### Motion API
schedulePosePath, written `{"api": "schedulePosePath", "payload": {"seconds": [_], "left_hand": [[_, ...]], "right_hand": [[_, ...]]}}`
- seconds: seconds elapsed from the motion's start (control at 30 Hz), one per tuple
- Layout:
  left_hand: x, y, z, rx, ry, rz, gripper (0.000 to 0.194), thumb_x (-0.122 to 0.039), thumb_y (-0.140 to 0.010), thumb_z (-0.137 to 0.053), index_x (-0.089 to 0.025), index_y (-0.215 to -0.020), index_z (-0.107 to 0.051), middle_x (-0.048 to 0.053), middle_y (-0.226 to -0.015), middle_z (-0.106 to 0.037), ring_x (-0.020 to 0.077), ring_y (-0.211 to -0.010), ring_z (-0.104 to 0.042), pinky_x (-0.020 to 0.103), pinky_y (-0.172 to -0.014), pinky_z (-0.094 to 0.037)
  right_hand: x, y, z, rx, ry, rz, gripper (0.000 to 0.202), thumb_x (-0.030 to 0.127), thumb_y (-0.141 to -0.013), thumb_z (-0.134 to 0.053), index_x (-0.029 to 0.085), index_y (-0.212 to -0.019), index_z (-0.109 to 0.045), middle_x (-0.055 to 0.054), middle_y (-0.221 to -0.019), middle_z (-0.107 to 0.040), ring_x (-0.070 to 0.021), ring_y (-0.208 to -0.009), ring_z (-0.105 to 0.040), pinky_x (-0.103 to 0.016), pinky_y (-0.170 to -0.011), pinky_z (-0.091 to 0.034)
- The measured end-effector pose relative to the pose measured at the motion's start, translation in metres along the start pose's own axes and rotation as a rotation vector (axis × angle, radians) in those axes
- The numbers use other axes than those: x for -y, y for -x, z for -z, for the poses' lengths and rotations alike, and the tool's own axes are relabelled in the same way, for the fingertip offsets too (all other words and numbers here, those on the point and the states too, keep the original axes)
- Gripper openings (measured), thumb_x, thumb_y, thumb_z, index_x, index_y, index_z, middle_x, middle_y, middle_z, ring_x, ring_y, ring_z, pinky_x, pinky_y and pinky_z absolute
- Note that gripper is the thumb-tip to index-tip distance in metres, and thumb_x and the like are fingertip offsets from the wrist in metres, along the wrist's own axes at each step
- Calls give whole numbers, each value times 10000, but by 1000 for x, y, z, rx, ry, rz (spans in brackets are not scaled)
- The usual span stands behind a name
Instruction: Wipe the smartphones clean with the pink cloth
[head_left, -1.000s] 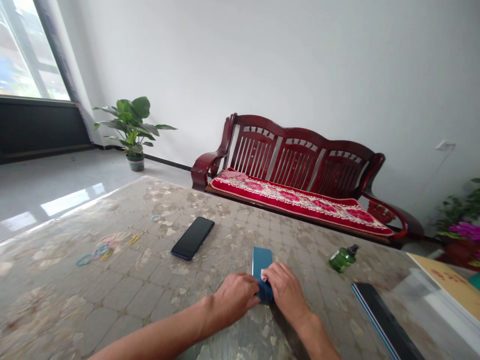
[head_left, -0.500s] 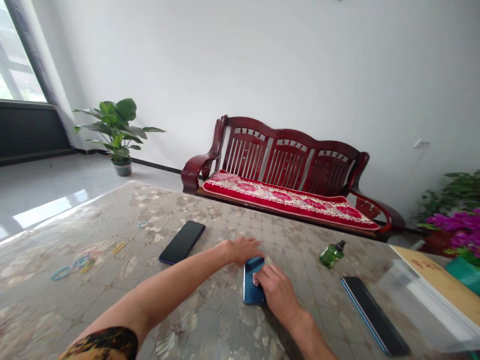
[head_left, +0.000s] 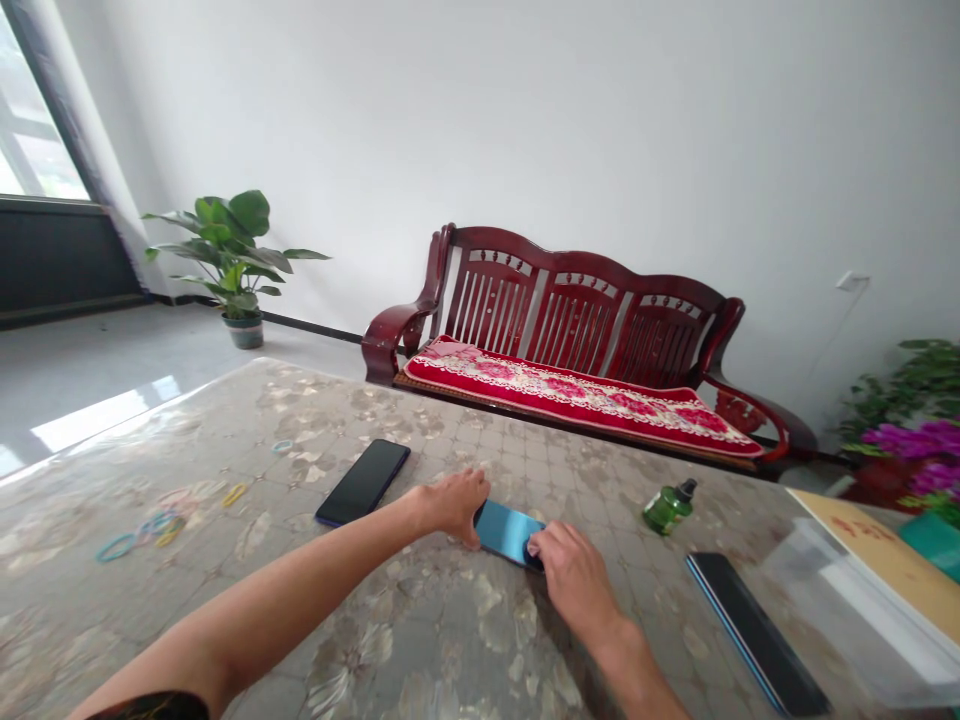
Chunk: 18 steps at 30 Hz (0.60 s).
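A blue phone point(head_left: 507, 531) lies on the table in the middle, its long side running left to right and its glossy side up. My left hand point(head_left: 459, 502) grips its left end between thumb and fingers. At the right end, my right hand point(head_left: 571, 572) has its fingers closed and pressed on the phone; a bit of something pale shows at the fingertips, mostly hidden. A dark phone point(head_left: 364, 482) rests to the left of my left hand. Right of my right hand stands a green bottle point(head_left: 667, 508) with a black nozzle.
Another phone point(head_left: 756, 632) lies near a clear box point(head_left: 847, 600) at the right. Coloured rings point(head_left: 160, 526) are scattered at the left on the patterned table point(head_left: 420, 640). Beyond its far edge are a red wooden bench point(head_left: 577, 310) and a potted plant point(head_left: 244, 325).
The blue phone has turned from pointing away from me to lying sideways. My left hand has moved left to its left end, and my right hand slightly right to its right end.
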<state>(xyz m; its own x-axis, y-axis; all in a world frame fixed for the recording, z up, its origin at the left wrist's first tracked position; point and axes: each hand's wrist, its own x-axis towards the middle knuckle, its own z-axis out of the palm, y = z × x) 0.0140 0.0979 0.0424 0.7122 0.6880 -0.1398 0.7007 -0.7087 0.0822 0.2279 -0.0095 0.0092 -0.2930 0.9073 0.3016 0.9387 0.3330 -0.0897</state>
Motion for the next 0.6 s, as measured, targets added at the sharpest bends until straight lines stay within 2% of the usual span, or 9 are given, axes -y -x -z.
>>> {"api": "schedulePosePath", "payload": {"seconds": [0.2, 0.3, 0.4, 0.47, 0.53, 0.6], "left_hand": [[-34, 37, -21, -138, 54, 259, 542, -529, -691, -723, -109, -1022, -636, 172, -1060, -630, 351, -1019, -577, 446, -900, -466], [-53, 43, -29, -165, 76, 311, 521, -535, -716, -716, -123, -1023, -631, 164, -1046, -633, 353, -1018, -572, 463, -905, -461], [-63, 49, -34, -143, 124, 334, 559, -545, -721, -736, -136, -1081, -614, 157, -1098, -614, 352, -1041, -572, 454, -893, -479], [-65, 55, -36, -116, 169, 314, 671, -552, -679, -783, -141, -1169, -581, 156, -1162, -589, 353, -1068, -569, 446, -898, -489], [-63, 63, -38, -106, 217, 227, 797, -523, -630, -839, -153, -1265, -530, 148, -1217, -565, 344, -1096, -561, 438, -927, -488], [-61, 71, -42, -108, 262, 112, 788, -449, -644, -862, -178, -1296, -512, 126, -1242, -558, 322, -1117, -553, 420, -958, -481]], "right_hand": [[3, -5, -15, -78, 35, -150, 263, 79, -916, -455, 250, -850, -643, -29, -847, -645, -182, -815, -600, -293, -737, -394], [16, -9, -20, -94, 49, -136, 255, 77, -917, -463, 251, -849, -637, -29, -853, -642, -182, -814, -599, -291, -737, -398], [26, -10, -21, -73, 22, -72, 255, 75, -922, -468, 255, -842, -631, -20, -864, -640, -182, -846, -593, -285, -755, -398], [25, -11, -20, -63, 17, -55, 251, 82, -927, -472, 257, -849, -633, -15, -865, -641, -180, -854, -592, -280, -758, -398], [17, -15, -18, -69, 41, -82, 245, 85, -929, -478, 256, -859, -638, -15, -866, -644, -178, -850, -595, -274, -753, -398], [7, -21, -17, -72, 78, -127, 239, 85, -926, -486, 250, -860, -645, -20, -866, -647, -181, -842, -600, -274, -745, -398]]}}
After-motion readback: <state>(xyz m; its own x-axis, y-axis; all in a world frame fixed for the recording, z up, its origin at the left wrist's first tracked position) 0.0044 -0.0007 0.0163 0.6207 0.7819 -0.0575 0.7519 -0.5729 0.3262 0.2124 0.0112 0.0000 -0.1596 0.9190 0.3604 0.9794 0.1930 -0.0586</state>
